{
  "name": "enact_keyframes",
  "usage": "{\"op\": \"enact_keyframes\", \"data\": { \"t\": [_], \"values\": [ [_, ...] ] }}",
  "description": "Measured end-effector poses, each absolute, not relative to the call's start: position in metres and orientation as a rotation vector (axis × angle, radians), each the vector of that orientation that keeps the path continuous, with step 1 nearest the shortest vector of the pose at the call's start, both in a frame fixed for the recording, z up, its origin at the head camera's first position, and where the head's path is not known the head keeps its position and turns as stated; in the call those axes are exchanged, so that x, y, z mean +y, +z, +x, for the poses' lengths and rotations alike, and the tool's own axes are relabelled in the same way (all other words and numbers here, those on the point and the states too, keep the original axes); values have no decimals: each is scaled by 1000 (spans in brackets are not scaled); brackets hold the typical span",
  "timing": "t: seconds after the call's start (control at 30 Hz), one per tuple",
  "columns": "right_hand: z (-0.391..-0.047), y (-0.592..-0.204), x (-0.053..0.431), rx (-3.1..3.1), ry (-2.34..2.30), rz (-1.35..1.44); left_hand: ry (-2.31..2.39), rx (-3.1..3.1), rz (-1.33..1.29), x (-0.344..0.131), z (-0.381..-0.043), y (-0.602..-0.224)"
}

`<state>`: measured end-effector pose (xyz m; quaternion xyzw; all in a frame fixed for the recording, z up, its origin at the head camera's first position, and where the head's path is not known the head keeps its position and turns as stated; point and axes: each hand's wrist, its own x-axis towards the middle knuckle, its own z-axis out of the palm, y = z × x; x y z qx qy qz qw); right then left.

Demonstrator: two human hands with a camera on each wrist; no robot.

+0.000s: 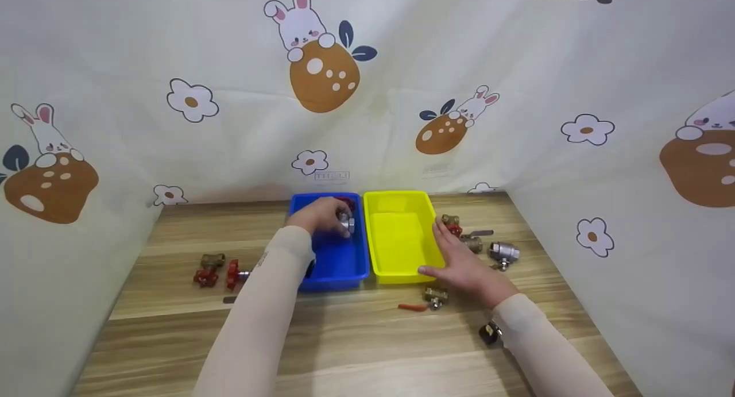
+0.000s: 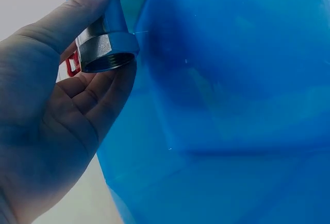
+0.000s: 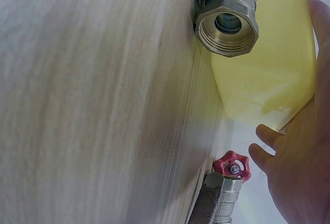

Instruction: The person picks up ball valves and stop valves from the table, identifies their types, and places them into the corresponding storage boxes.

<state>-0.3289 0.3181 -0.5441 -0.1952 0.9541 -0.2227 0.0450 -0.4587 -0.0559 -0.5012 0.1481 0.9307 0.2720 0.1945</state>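
Valve sits pinched in left hand over blue tray, right hand spread, empty, at yellow tray: likely placing, needing gentle release.

This looks like a little work booth: pale walls with bunnies and flowers stand around a wood-look table, with metal valves and two bins on it.

Your left hand partly hides the silver valve. The right-wrist view's top edge crops a brass valve. Print on your left sleeve is unreadable.
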Motion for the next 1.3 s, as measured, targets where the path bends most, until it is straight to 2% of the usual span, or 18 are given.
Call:
{"op": "enact_keyframes", "data": {
  "t": [0.87, 1.3],
  "values": [
    [-326, -542, 316, 2910, -694, -568, 701, 2585, 422, -54, -458, -504],
    [-328, -542, 318, 2906, -689, -571, 685, 2527, 336, -48, -462, -503]
  ]
}}
